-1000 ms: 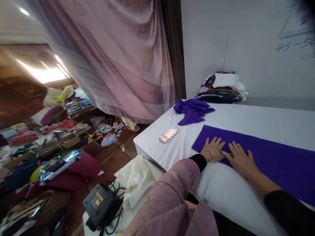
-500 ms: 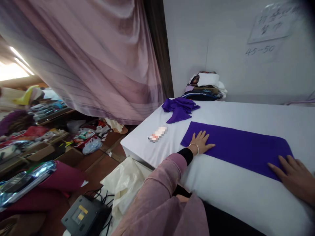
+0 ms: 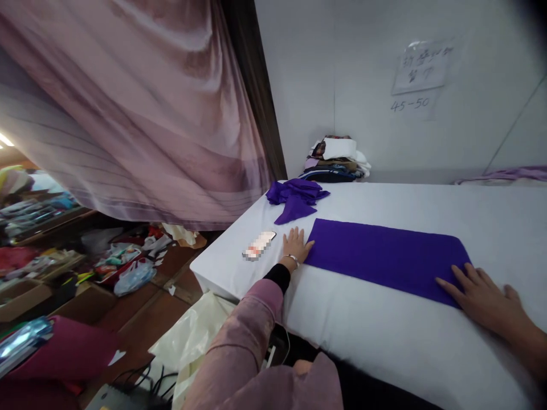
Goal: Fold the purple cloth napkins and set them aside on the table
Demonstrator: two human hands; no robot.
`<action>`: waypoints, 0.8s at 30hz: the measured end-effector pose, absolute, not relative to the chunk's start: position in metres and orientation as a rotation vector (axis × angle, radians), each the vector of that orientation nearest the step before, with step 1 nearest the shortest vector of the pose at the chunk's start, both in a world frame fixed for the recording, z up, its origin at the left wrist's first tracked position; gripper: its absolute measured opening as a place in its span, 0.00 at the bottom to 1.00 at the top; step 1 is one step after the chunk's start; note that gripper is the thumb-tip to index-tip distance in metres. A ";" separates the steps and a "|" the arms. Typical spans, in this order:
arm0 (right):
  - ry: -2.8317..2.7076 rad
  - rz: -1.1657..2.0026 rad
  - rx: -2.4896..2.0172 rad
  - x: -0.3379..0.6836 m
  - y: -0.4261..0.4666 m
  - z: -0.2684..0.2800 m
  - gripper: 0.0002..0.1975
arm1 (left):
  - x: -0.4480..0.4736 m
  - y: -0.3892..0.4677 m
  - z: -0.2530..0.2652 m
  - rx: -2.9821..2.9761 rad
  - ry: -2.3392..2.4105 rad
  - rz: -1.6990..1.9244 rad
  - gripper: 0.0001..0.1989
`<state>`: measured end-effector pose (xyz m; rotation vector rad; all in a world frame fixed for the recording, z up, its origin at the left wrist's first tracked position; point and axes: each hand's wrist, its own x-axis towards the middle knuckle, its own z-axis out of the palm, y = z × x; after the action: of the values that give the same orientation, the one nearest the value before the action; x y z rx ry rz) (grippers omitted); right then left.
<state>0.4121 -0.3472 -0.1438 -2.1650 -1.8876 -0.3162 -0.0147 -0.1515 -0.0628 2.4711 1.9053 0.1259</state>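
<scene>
A flat purple cloth, folded into a long strip, lies across the white-covered table. At its left end my left hand is open, palm down on the table, with the thumb by the cloth's edge. My right hand lies open at the right end, its fingertips resting on the purple fabric. Behind the strip sits a crumpled purple cloth. To the left of my left hand is a phone, its screen blurred out.
Folded clothes are piled at the table's back edge by the wall. A pink curtain hangs on the left. Boxes and bags, one a blue plastic bag, crowd the floor. A handwritten sign is on the wall.
My left hand has slid left off the purple strip onto the table beside its end. My right hand stays at the right end. The view has turned slightly right.
</scene>
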 end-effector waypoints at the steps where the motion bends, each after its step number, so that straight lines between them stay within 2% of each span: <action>1: -1.928 -0.289 -2.186 0.407 -0.342 -0.138 0.29 | -0.003 -0.150 -0.063 2.519 1.834 0.146 0.35; 6: -1.894 -0.078 -2.316 0.341 -0.292 -0.089 0.39 | 0.059 -0.130 -0.065 2.662 1.564 0.179 0.36; 10: -2.097 0.089 -2.080 0.272 -0.234 -0.058 0.40 | 0.082 -0.107 -0.065 2.623 1.608 0.128 0.36; 14: -2.180 0.229 -1.957 0.238 -0.189 -0.058 0.40 | 0.084 -0.091 -0.073 2.546 1.649 0.009 0.38; 19: -2.182 0.292 -2.003 0.278 -0.178 -0.075 0.41 | 0.081 -0.088 -0.080 2.574 1.665 -0.002 0.39; 24: -1.852 0.167 -2.406 0.390 -0.211 -0.090 0.38 | 0.083 -0.092 -0.077 2.571 1.665 -0.033 0.39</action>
<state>0.3899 -0.2109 -0.0900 -2.4063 -1.8524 0.1666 0.0827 -0.0915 -0.0767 2.5713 1.6649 -0.0331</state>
